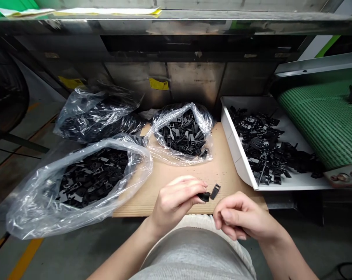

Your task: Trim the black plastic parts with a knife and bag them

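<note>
1. Small black rounded plastic part [204, 196], and here it is, poised above the near edge of the flat brown cardboard sheet [176, 175]!
2. The left hand [176, 198] has it, thumb and fingers pinching one side, over that same edge.
3. The right hand [243, 216] curls loosely beyond the sheet's near edge, toward its right; whether anything hides inside, I cannot tell.
4. Handling? It looks light and stiff, probably a little slick, hardly fragile; the rim seems the place to grip, thumb against forefinger.
5. Just beside it, a flat black plastic tab with a rectangular window [215, 191] lies near the sheet's front edge; its long sides look the best hold.
6. Flanking the sheet on the right, a white plastic tray [232, 140] of black pieces.
</note>
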Demonstrator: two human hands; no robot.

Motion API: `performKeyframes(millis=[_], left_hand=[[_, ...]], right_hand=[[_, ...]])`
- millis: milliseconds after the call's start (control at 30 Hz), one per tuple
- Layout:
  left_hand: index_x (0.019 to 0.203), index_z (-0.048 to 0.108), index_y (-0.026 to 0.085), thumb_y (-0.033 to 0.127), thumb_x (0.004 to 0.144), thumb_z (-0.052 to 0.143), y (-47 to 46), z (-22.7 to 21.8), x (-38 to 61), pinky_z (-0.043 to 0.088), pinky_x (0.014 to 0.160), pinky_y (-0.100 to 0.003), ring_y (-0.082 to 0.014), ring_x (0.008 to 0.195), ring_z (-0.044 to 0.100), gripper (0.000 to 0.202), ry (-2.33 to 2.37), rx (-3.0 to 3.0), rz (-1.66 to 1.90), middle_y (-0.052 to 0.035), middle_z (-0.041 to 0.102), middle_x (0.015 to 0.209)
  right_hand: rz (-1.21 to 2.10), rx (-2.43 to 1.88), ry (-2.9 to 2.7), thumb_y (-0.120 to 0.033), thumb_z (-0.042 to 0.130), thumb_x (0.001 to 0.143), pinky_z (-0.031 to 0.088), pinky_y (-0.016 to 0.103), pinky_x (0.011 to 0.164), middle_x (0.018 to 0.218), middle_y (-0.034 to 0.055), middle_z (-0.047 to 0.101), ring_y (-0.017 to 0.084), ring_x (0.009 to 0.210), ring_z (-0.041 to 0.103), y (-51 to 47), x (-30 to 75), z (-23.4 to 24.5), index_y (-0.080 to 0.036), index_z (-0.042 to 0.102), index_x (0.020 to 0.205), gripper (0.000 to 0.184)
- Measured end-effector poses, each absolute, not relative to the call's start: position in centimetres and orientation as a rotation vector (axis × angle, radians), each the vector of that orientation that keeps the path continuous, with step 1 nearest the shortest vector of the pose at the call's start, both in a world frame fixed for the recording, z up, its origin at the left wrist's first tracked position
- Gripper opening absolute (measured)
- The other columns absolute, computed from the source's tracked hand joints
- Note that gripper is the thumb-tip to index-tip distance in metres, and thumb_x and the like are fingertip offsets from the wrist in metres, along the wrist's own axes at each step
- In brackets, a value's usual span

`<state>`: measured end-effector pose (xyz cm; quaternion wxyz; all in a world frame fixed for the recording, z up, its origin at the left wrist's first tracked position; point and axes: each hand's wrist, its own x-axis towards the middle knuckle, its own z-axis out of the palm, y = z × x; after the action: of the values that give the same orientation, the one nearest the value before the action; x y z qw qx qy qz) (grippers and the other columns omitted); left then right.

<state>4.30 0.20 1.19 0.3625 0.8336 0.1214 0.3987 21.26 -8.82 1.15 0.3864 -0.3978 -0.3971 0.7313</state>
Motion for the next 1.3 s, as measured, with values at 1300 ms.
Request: performKeyframes(millis=[1300], left_hand=[[0.105,0.056,0.008,0.035,0.074,0.053,11.0,-1.9,-8.5,0.038,0.087,-0.044,-0.0306,0.096,0.056,0.041,1.915,1.739,0.98,-0.0175,0.063,0.099]], right_hand=[[1.527,-1.167,-0.209,-0.036,0.061,0.071,0.041,0.023,0.051,0.062,0.0009,0.056,0.011,0.052,0.05,-11.8,19.2,-4.1,-0.019,0.061,0.087,0.023]])
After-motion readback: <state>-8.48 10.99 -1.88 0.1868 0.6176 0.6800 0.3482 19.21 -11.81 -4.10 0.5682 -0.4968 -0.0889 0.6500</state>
